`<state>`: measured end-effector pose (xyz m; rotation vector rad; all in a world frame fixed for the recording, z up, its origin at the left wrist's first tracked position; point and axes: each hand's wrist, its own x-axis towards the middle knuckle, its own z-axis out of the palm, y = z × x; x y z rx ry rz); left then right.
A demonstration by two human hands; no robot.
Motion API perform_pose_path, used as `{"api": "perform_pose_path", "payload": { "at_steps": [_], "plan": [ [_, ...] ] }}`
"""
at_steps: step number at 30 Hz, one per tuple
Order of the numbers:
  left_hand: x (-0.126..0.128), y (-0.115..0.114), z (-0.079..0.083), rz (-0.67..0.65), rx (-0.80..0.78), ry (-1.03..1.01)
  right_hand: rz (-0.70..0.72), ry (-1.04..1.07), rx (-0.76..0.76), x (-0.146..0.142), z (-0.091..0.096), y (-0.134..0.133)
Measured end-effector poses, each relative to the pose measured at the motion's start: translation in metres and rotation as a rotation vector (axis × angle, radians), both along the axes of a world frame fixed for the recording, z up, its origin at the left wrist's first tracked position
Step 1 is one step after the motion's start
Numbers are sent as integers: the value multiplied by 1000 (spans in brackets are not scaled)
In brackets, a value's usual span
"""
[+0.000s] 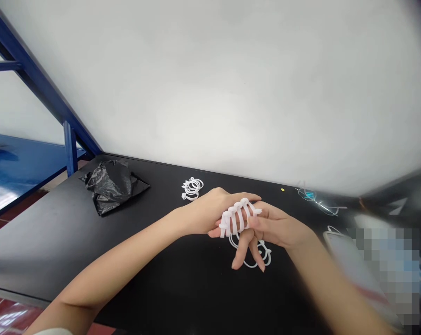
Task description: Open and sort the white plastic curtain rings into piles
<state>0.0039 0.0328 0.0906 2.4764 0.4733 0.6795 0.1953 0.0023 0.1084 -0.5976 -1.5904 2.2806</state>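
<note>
My left hand (pixel 212 209) and my right hand (pixel 278 227) meet over the black table, fingers closed around a row of white bands (pixel 235 218). These bands lie side by side across the fingers, with small knob-like ends lined up along the top. The right thumb presses on the row, while two fingers point downward below it. Thin white loops (pixel 267 255) with knobbed ends show beneath the hands, partly covered by the fingers. Where the fingers overlap, how the bands are joined is hidden.
A small pile of white loops (pixel 192 187) lies behind the hands. A crumpled black plastic bag (pixel 114 184) sits at the left. Eyeglasses (pixel 317 200) and a blurred phone-like object (pixel 353 265) are at the right. A white wall (pixel 210 93) rises behind the black table (pixel 154 279).
</note>
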Motion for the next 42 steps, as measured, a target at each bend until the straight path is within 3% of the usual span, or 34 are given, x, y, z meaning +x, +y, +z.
{"api": "perform_pose_path", "payload": {
  "at_steps": [6,12,17,23,30,38,42],
  "plan": [
    [0,0,-1,63,82,55,-106,-16,-114,-8,-1,-3],
    [0,1,1,51,19,64,-265,-73,80,-19,-3,-11],
    [-1,-1,6,115,33,124,-409,-105,130,-26,-5,-17],
    [-3,-2,9,138,137,161,-442,-110,155,-29,-8,-19],
    [-5,1,-2,198,434,250,-522,-99,106,-36,-11,-20],
    [-4,-3,2,113,262,88,-446,-123,173,-27,-2,-23],
    [-4,-5,5,125,306,69,-431,-151,212,-26,1,-26]
  ]
}}
